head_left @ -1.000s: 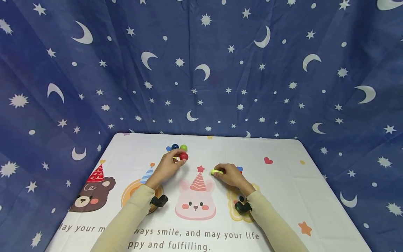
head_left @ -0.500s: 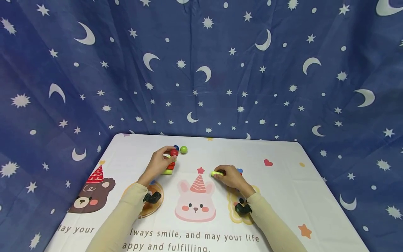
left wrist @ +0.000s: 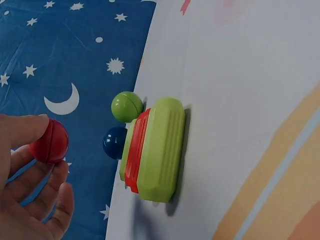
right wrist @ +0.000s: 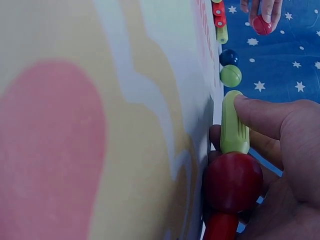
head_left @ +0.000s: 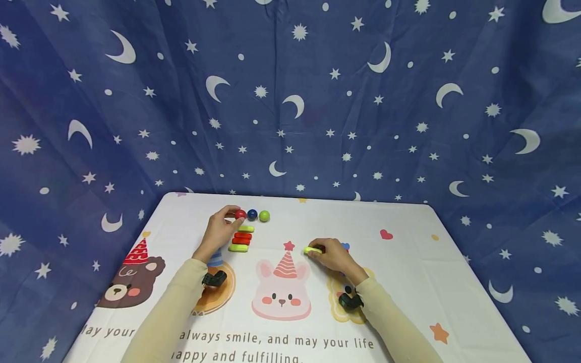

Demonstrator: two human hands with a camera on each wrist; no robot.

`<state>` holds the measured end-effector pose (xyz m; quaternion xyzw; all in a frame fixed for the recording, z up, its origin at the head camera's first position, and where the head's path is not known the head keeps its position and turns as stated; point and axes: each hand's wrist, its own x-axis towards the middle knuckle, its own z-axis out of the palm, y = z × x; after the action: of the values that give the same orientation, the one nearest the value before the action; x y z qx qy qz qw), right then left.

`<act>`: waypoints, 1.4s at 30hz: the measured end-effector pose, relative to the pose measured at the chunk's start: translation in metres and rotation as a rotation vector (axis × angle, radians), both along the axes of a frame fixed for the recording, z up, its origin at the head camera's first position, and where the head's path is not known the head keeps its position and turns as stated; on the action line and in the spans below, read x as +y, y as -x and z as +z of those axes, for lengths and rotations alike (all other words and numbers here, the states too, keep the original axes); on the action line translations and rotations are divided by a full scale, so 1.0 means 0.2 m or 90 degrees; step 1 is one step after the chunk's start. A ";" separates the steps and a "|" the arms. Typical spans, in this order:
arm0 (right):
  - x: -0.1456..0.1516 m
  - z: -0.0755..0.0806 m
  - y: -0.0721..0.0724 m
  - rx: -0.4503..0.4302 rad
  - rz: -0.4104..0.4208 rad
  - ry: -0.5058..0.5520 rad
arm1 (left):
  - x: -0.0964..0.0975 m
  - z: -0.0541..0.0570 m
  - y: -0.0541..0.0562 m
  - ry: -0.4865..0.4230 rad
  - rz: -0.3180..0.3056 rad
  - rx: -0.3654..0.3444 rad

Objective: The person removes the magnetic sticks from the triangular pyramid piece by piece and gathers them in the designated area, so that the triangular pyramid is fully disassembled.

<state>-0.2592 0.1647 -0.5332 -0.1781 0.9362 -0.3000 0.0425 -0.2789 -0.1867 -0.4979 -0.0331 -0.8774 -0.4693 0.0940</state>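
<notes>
Thumb and fingers of my left hand point(head_left: 220, 231) pinch a glossy red ball point(left wrist: 57, 142). In the right wrist view that ball is held up off the table. To its right sit a dark blue ball point(head_left: 252, 215) and a lime green ball point(head_left: 265, 216). Nearer me lie several short rods side by side: red rods point(head_left: 242, 238) between two lime green rods point(left wrist: 162, 150). My right hand point(head_left: 333, 253) grips a lime green rod point(right wrist: 234, 122) low over the table. Against its end is a second red ball point(right wrist: 233, 182), with a red rod point(right wrist: 221, 227) beyond, partly out of frame.
A white cloth point(head_left: 345, 217) printed with cartoon animals and lettering covers the table. Behind it hangs a blue curtain point(head_left: 317, 111) with stars and moons. The table's back edge runs close behind the balls.
My left hand carries the red ball leftward, from in front of the green ball to the left of the blue one, uncovering the row of rods. My right hand stays almost still.
</notes>
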 end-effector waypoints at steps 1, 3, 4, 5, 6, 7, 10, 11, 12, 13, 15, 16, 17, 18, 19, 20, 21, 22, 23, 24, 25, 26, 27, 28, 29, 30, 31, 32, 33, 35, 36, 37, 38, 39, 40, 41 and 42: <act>0.00 0.00 0.00 -0.001 0.000 -0.002 | -0.01 0.00 0.01 0.004 0.004 0.001; 0.00 -0.01 0.00 -0.002 -0.001 -0.004 | -0.02 -0.01 0.02 0.001 0.014 0.006; 0.00 -0.01 0.00 -0.004 -0.002 -0.004 | -0.02 -0.02 0.02 -0.003 0.018 0.006; 0.00 -0.01 0.00 -0.004 -0.002 -0.004 | -0.02 -0.02 0.03 -0.004 0.020 0.006; 0.00 -0.01 0.00 -0.003 -0.002 -0.004 | -0.03 -0.03 0.04 -0.010 0.024 0.003; 0.00 -0.01 0.00 -0.002 -0.001 -0.002 | -0.03 -0.03 0.05 -0.016 0.027 -0.001; 0.00 -0.02 0.00 0.001 0.003 0.001 | -0.03 -0.05 0.08 -0.032 0.035 -0.019; 0.00 -0.02 0.00 0.002 0.004 0.001 | -0.03 -0.06 0.09 -0.034 0.037 -0.023; 0.00 -0.02 0.00 0.001 0.005 0.003 | -0.03 -0.07 0.09 -0.037 0.040 -0.029; 0.00 -0.02 0.00 0.000 0.006 0.002 | -0.03 -0.08 0.10 -0.038 0.044 -0.033; 0.00 -0.02 0.00 -0.001 0.006 0.007 | -0.03 -0.09 0.11 -0.038 0.053 -0.041; 0.00 -0.02 0.00 -0.002 0.006 0.008 | -0.03 -0.10 0.12 -0.037 0.054 -0.043; 0.00 -0.01 -0.01 -0.003 0.005 0.009 | -0.02 -0.11 0.12 -0.037 0.057 -0.048; 0.00 -0.01 -0.01 -0.004 0.005 0.009 | -0.02 -0.12 0.12 -0.038 0.058 -0.055; 0.00 -0.01 -0.01 -0.004 0.005 0.009 | -0.02 -0.12 0.13 -0.040 0.058 -0.062; 0.00 -0.01 -0.01 -0.004 0.004 0.009 | -0.02 -0.13 0.13 -0.041 0.058 -0.068; 0.00 -0.01 -0.01 -0.003 0.004 0.009 | -0.02 -0.13 0.13 -0.042 0.057 -0.074; 0.00 -0.01 -0.01 -0.002 0.003 0.008 | -0.02 -0.14 0.13 -0.044 0.057 -0.079; 0.00 -0.01 -0.01 -0.002 0.002 0.007 | -0.02 -0.14 0.14 -0.047 0.060 -0.083; 0.00 -0.01 -0.01 -0.002 0.001 0.007 | -0.02 -0.14 0.14 -0.047 0.062 -0.086; 0.00 -0.01 -0.01 -0.003 -0.001 0.008 | -0.02 -0.15 0.15 -0.046 0.064 -0.087; 0.00 -0.01 -0.01 -0.003 -0.002 0.009 | -0.02 -0.15 0.15 -0.045 0.067 -0.089; 0.00 -0.01 -0.01 -0.004 -0.002 0.010 | -0.02 -0.16 0.15 -0.044 0.068 -0.092; 0.00 -0.01 -0.01 -0.005 -0.003 0.010 | -0.02 -0.16 0.16 -0.044 0.069 -0.094; 0.00 -0.01 -0.01 -0.006 -0.004 0.010 | -0.02 -0.16 0.16 -0.042 0.069 -0.097; 0.00 -0.01 -0.01 -0.006 -0.004 0.009 | -0.02 -0.16 0.17 -0.042 0.069 -0.099; 0.00 -0.01 -0.01 -0.006 -0.003 0.009 | -0.02 -0.16 0.17 -0.041 0.068 -0.099; 0.01 -0.01 -0.01 -0.006 -0.001 0.009 | -0.02 -0.17 0.17 -0.042 0.068 -0.101; 0.01 -0.01 0.00 -0.005 0.000 0.010 | -0.02 -0.17 0.18 -0.043 0.067 -0.102; 0.01 -0.01 0.00 -0.002 0.002 0.007 | -0.01 -0.17 0.18 -0.043 0.065 -0.105; 0.01 -0.01 0.00 0.000 0.004 0.005 | -0.01 -0.17 0.19 -0.042 0.065 -0.106; 0.01 -0.01 0.00 0.001 0.006 0.006 | -0.01 -0.17 0.19 -0.042 0.066 -0.108; 0.01 -0.01 0.00 0.002 0.007 0.006 | -0.01 -0.17 0.19 -0.043 0.067 -0.112; 0.01 0.00 0.00 0.003 0.008 0.006 | -0.01 -0.18 0.19 -0.040 0.066 -0.115; 0.01 0.00 0.00 0.003 0.008 0.007 | -0.01 -0.18 0.19 -0.038 0.066 -0.118; 0.01 0.00 0.00 0.003 0.009 0.008 | -0.01 -0.18 0.19 -0.035 0.066 -0.120; 0.01 0.00 0.00 0.002 0.010 0.011 | -0.01 -0.18 0.19 -0.035 0.066 -0.123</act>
<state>-0.2600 0.1667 -0.5338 -0.1862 0.9323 -0.3073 0.0419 -0.3175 -0.1888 -0.5344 0.0601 -0.8698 -0.4885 0.0343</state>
